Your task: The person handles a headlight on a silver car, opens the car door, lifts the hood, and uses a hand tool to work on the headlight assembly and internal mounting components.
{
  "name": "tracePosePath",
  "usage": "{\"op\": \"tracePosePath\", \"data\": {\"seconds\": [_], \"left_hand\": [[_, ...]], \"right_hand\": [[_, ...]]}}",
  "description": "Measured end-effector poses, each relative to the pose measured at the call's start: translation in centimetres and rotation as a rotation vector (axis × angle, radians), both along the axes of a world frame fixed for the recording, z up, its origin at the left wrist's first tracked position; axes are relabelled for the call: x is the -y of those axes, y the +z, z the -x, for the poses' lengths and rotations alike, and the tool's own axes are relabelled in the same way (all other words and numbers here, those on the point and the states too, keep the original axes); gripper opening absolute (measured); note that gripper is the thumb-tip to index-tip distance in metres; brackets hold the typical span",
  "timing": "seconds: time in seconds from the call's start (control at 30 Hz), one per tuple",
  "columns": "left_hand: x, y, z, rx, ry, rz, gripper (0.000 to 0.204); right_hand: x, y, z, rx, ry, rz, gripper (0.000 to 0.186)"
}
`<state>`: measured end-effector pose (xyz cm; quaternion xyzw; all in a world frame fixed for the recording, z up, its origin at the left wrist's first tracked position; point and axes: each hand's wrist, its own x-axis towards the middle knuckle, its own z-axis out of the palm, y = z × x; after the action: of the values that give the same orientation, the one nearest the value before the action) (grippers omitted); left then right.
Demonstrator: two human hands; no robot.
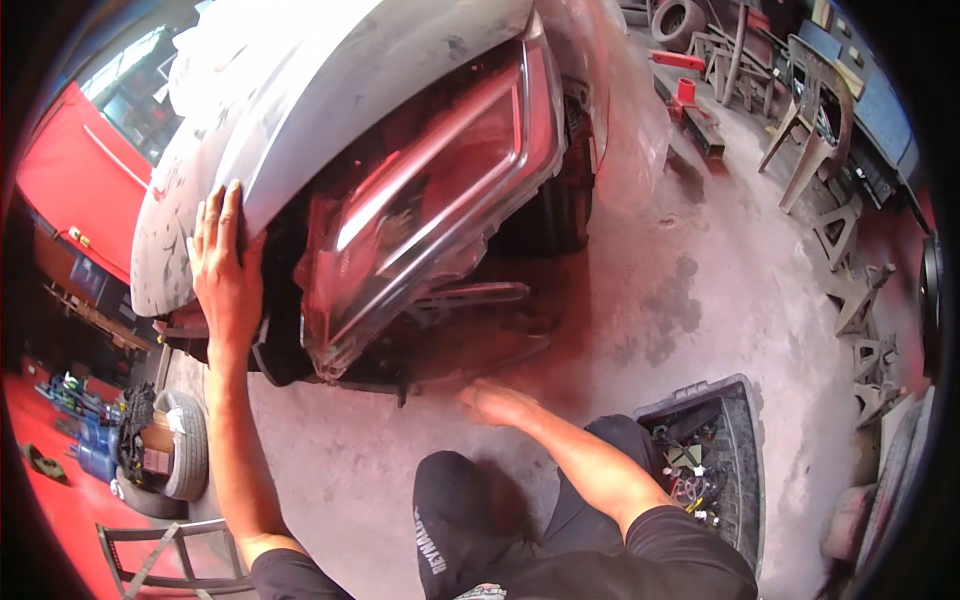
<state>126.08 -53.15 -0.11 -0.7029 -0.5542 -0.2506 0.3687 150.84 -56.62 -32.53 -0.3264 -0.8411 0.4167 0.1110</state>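
My left hand (228,270) lies flat on the front edge of a grey, unpainted-looking car hood (290,130), fingers stretched up over the panel. Beside it is a large headlight (430,210), its clear lens full of red reflections and its frame set at a slant under the hood edge. Below the headlight, by the dark lower front of the car, my right hand (495,403) is held low with its fingers curled. What those fingers hold, if anything, is hidden.
A black bin (745,450) with wires and small parts stands at my right knee. Clear plastic sheeting (635,130) hangs by the car's side. Jack stands (840,235) and a chair (815,115) line the right. Tyres (185,445) and a metal frame (175,560) sit at left.
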Motion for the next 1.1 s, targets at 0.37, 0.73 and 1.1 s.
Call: {"op": "tracePosePath", "data": {"seconds": [0.37,0.73,1.1], "left_hand": [[0.7,2.0,-0.6,0.035,0.09,0.305,0.069],[1.8,7.6,-2.0,0.051,0.132,0.823,0.108],[0.9,13.7,-1.1,0.103,0.051,1.148,0.094]], "right_hand": [[12.4,-3.2,-4.0,-0.11,-0.412,0.531,0.042],[23.1,15.8,-14.0,-0.463,-1.04,0.911,0.037],[31.8,24.6,-25.6,-0.049,-1.32,1.003,0.046]]}}
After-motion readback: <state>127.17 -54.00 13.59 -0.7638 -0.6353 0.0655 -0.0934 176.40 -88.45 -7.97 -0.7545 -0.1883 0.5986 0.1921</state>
